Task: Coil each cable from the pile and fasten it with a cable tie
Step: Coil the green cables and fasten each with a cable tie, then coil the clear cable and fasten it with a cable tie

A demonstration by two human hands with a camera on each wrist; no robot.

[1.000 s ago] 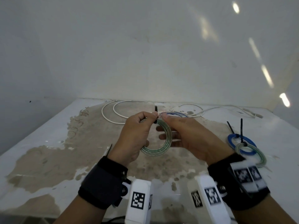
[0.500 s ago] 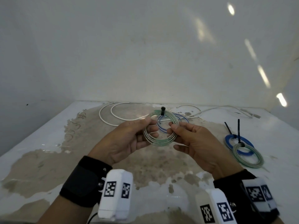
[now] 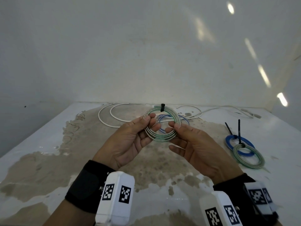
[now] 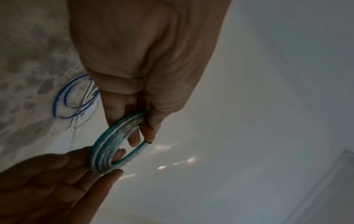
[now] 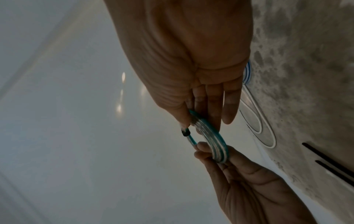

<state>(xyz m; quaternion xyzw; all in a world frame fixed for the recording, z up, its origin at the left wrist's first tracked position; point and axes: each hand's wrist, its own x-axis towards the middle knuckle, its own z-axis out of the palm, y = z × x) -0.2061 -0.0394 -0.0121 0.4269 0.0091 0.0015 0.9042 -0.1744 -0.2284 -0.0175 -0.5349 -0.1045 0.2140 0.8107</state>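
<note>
A green-and-clear coiled cable (image 3: 160, 137) (image 4: 114, 136) (image 5: 212, 136) hangs above the table (image 3: 48, 136), held between both hands. My left hand (image 3: 147, 121) pinches its left side between thumb and fingers. My right hand (image 3: 175, 128) pinches its right side the same way. A black cable tie (image 3: 162, 107) (image 5: 185, 133) wraps the top of the coil. Behind it on the table lie a loose blue cable (image 3: 182, 119) (image 4: 72, 98) and a long white cable (image 3: 112, 116) (image 5: 260, 121).
At the right of the table lie two tied coils, a blue one (image 3: 231, 141) and a green one (image 3: 247, 159), with black tie tails (image 3: 239, 131) sticking up. Two black ties (image 5: 329, 163) show in the right wrist view. A wall (image 3: 146, 54) rises behind the table.
Both hands turned palm-up and shifted from the top of the coil to its sides. The coil now faces me upright with the tie at the top.
</note>
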